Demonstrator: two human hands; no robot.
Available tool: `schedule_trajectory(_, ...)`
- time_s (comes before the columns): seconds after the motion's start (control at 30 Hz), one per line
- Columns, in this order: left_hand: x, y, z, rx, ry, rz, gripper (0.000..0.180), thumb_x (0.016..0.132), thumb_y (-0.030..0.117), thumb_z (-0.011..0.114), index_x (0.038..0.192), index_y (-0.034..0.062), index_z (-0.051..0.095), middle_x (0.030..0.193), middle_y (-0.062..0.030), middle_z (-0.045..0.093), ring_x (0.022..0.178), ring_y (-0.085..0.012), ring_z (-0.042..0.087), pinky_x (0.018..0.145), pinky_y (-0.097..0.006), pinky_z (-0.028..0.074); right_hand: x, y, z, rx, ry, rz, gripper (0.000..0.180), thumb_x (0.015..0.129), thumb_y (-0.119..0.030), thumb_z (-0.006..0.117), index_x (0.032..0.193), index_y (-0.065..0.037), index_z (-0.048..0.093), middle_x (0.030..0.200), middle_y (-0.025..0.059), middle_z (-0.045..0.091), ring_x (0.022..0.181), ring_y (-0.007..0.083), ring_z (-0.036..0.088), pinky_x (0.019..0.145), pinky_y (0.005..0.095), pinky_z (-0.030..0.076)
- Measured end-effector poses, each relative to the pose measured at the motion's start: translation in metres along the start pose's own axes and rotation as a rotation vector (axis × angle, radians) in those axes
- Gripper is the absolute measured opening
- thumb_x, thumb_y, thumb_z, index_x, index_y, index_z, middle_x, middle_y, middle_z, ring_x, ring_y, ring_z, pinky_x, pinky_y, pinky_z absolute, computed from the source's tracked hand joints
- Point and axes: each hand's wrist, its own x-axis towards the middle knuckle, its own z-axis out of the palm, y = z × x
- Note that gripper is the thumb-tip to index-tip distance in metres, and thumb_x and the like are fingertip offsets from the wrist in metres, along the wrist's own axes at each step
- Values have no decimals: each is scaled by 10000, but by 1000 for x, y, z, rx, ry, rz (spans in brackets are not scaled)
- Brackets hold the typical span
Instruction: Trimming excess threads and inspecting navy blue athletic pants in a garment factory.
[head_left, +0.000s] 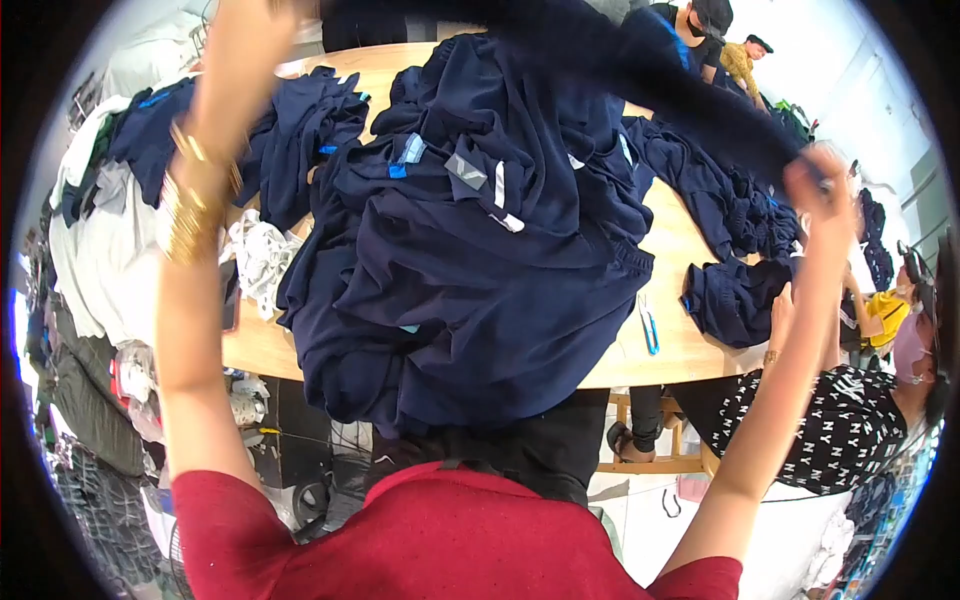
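A dark navy garment [680, 85] is stretched in the air across the top of the view, blurred by motion. My right hand [822, 185] is closed on its right end. My left hand [255, 25], raised at the top edge with gold bangles on the wrist, is at the garment's other end. Its fingers are blurred and partly cut off. Below my arms lies a large heap of navy garments [470, 290] with elastic waistbands, white strips and small blue tags, hanging over the table's near edge. Small blue-handled snips [650, 328] lie right of the heap.
The wooden table [640, 365] holds more navy clothes [740, 300] at right and others [300, 140] at left. A tangle of white cloth [262, 262] and a dark phone-like slab [231, 296] lie left. A person in a patterned black top [810, 430] sits at right; others work behind.
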Motion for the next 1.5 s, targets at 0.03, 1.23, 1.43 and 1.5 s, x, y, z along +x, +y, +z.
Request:
schedule_trajectory(0.03, -36, 0, 27, 198, 57, -171, 544, 607, -124, 448, 1096, 73, 585, 1098, -111, 583, 1097, -232, 534, 970, -301, 367, -28, 15, 12, 127, -103, 80, 271, 733, -83, 672, 985, -43, 582, 1005, 77, 577, 965, 159, 534, 865, 290, 406)
schedule_trajectory(1.23, -221, 55, 160, -939, -720, -738, 268, 827, 23, 570, 1094, 4, 557, 971, -108, 603, 849, -142, 616, 744, -241, 469, -264, 45, 109, 5, -321, 131, 603, 643, -128, 745, 1189, -115, 489, 1272, 126, 409, 1196, 318, 378, 980, 425, 294)
schedule_trajectory(1.43, -237, 62, 200, -1359, -480, -1196, 445, 873, 106, 550, 1275, 25, 377, 1152, -134, 519, 1088, -230, 529, 931, -349, 424, -251, 41, 121, -41, -368, 186, 617, 635, -49, 653, 1222, -137, 485, 1259, 97, 438, 1233, 283, 366, 1020, 428, 224)
schedule_trajectory(1.5, -240, 68, 205, -1470, -303, -1335, 420, 879, 110, 538, 1260, 26, 383, 1147, -136, 517, 1098, -240, 519, 953, -371, 412, -249, 38, 120, -24, -383, 167, 620, 623, -4, 574, 1225, -139, 504, 1188, 69, 488, 1202, 262, 397, 1024, 433, 212)
